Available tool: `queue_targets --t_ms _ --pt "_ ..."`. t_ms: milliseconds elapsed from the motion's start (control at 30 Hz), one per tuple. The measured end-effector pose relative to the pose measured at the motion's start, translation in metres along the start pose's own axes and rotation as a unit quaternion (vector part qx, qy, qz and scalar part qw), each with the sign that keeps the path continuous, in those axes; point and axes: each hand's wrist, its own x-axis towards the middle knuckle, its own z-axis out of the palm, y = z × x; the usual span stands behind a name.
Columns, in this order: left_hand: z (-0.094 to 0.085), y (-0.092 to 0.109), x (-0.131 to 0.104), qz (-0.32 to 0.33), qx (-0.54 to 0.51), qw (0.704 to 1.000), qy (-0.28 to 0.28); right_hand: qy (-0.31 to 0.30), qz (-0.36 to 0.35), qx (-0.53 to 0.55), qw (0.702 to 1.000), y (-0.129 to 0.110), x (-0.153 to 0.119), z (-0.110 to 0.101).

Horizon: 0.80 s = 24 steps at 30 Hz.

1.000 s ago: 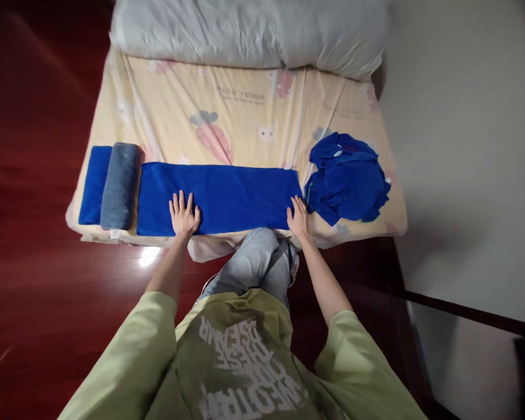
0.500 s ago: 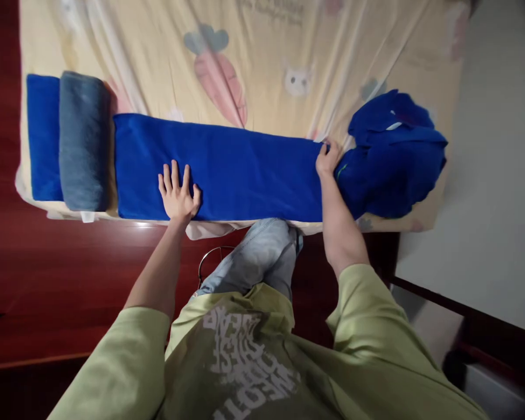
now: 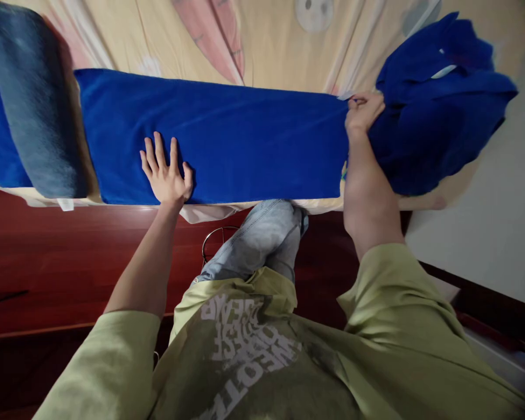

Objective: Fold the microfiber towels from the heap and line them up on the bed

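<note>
A long blue towel (image 3: pixel 245 140) lies flat across the bed along its near edge. My left hand (image 3: pixel 168 175) rests on the towel's left part, palm down and fingers spread. At the towel's far right corner, beside a small white label, my right hand (image 3: pixel 364 111) has its fingers closed in a pinch on the cloth. Just right of that hand is a crumpled heap of blue cloth (image 3: pixel 437 111). To the left lies a grey-blue rolled towel (image 3: pixel 39 105), on top of or against a folded blue cloth (image 3: pixel 2 140).
A cream bed sheet (image 3: pixel 271 52) printed with a carrot and an animal face covers the bed. Dark red wooden floor (image 3: pixel 83 251) runs below the bed's near edge. A pale wall (image 3: pixel 476 233) stands at the right. A thin metal ring (image 3: pixel 205 245) shows beside my legs.
The view has come closer to the bed. My right hand stays at the towel's corner, and the towel's right end has drawn slightly apart from the heap. My left hand remains flat on the towel.
</note>
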Motion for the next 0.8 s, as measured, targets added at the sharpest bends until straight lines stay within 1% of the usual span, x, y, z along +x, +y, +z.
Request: queue_targets --t_ms 33,67,100,133,167,200,267,333,367,433,533,600,667,733,800 --pt "0.001 -0.001 0.000 0.000 0.007 1.000 -0.001 0.004 0.069 -0.036 0.997 -0.014 -0.007 -0.003" --pt "0.002 -0.002 0.000 0.000 0.013 1.000 -0.002 0.003 0.120 -0.053 0.991 -0.030 -0.016 -0.006" --pt "0.003 -0.003 0.000 0.000 0.019 1.000 -0.002 0.011 0.142 -0.052 0.988 -0.046 -0.026 -0.009" --pt "0.004 -0.004 0.000 0.001 0.025 1.000 -0.001 0.026 0.137 -0.052 0.989 -0.062 -0.038 -0.012" --pt "0.005 -0.005 0.000 0.004 0.032 0.999 0.002 0.041 0.114 -0.047 0.991 -0.075 -0.050 -0.015" --pt "0.006 -0.006 0.000 0.011 0.041 0.999 0.006 0.041 0.085 -0.037 0.995 -0.085 -0.063 -0.017" --pt "0.009 -0.007 0.000 0.033 0.066 0.997 0.016 0.000 0.044 -0.011 0.999 -0.097 -0.084 -0.018" --pt "0.010 -0.009 0.001 0.054 0.096 0.994 0.024 -0.053 0.043 0.005 0.998 -0.098 -0.099 -0.015" --pt "0.010 -0.009 0.001 0.060 0.107 0.992 0.025 -0.064 0.054 0.004 0.996 -0.097 -0.103 -0.013" --pt "0.010 -0.008 0.001 0.061 0.119 0.991 0.020 -0.058 0.078 -0.003 0.995 -0.094 -0.106 -0.007" --pt "0.009 -0.002 -0.003 0.039 0.112 0.993 0.007 -0.047 0.104 0.001 0.994 -0.093 -0.101 -0.003" --pt "0.008 0.001 -0.007 0.026 0.104 0.994 -0.002 -0.043 0.107 0.014 0.993 -0.094 -0.099 -0.003" --pt "0.003 -0.001 -0.004 0.028 0.099 0.995 -0.018 -0.036 0.105 0.030 0.993 -0.094 -0.101 -0.005" --pt "-0.010 -0.010 0.013 0.046 0.097 0.993 -0.040 -0.031 0.097 0.040 0.994 -0.092 -0.104 -0.007" --pt "-0.031 -0.022 0.046 0.068 0.101 0.991 -0.059 -0.019 0.085 0.046 0.995 -0.090 -0.106 -0.007"
